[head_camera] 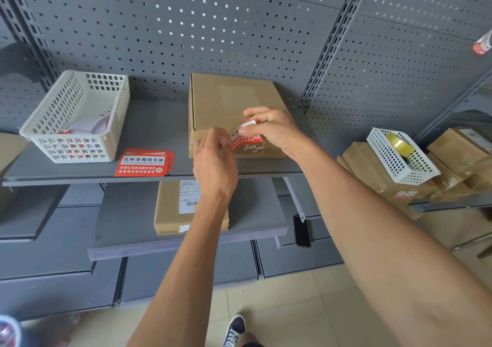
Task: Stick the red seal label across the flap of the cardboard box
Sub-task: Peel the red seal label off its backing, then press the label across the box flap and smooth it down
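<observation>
Head view: cardboard box [234, 101] lying flat on the upper grey shelf [157, 123], its back edge against the perforated panel [213, 27], its front flap facing outward. Red seal label [249, 136] held just in front of the flap's near edge, over the front of the box, slightly curled and tilted, white printed text visible on the red face. Whether any part of the sticker already touches the cardboard cannot be told.

Left hand [214, 157] raised from below, forearm running up from the bottom of the frame, wrist bent forward, thumb and forefinger pinched together on the left end of the label or its backing strip. Right hand [271, 129] reaching in from the lower right along a long extended forearm, palm turned down and inward, forefinger stretched over the top, thumb pressing the label's right part from beneath. Both hands closed on the sticker, neither one slack.

Left of the box, a stack of red labels [143, 163] flat near the shelf's front edge. Further left, a white basket [77, 117] holding scraps of red and white paper. On the lower shelf, directly beneath the left wrist, a second carton [173, 208] with a white shipping slip. At right, brown parcels [372, 171] piled up, a small white basket [399, 157] on top with a yellowish tape roll [400, 144] inside. At the bottom, a dark sneaker [235, 329] on the tiled floor.
</observation>
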`<state>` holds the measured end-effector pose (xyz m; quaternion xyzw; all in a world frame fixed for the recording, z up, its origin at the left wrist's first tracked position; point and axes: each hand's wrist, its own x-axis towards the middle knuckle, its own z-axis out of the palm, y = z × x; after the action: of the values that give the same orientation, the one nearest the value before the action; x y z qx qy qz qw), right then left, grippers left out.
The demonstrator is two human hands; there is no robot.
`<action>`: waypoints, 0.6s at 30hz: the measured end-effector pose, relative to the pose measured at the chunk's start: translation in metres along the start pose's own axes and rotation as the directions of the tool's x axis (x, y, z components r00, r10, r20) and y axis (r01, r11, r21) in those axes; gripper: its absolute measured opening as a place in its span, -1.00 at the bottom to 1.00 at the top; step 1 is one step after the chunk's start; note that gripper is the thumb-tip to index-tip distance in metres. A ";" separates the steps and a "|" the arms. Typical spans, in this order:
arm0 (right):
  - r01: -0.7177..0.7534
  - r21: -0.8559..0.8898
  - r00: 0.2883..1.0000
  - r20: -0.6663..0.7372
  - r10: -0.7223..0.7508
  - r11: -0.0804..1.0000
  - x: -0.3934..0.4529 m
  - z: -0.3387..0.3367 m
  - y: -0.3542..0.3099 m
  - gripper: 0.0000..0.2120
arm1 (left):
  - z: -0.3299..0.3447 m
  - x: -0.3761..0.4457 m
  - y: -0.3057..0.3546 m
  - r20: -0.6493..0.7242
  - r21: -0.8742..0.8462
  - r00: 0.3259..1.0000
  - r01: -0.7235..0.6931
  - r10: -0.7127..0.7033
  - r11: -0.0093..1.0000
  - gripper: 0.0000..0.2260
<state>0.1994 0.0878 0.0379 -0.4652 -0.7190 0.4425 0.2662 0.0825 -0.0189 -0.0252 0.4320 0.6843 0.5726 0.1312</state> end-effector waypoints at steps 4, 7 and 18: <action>0.012 0.004 1.000 0.015 -0.012 1.000 -0.001 -0.002 0.000 -0.73 | -0.014 0.005 0.005 0.015 -0.032 0.999 -0.041 0.042 0.999 -0.85; 0.020 0.024 0.999 0.041 -0.021 1.000 -0.003 -0.006 0.001 -0.74 | -0.026 0.014 0.010 0.051 -0.009 0.995 -0.085 0.085 0.996 -0.84; 0.118 0.165 0.992 -0.055 -0.110 0.979 -0.016 -0.020 0.003 -0.95 | -0.054 0.047 0.035 0.074 -0.025 0.990 -0.115 0.117 0.993 -0.82</action>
<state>0.2234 0.0813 0.0452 -0.4089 -0.6984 0.4748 0.3458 0.0339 -0.0212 0.0381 0.4909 0.6466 0.5696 0.1281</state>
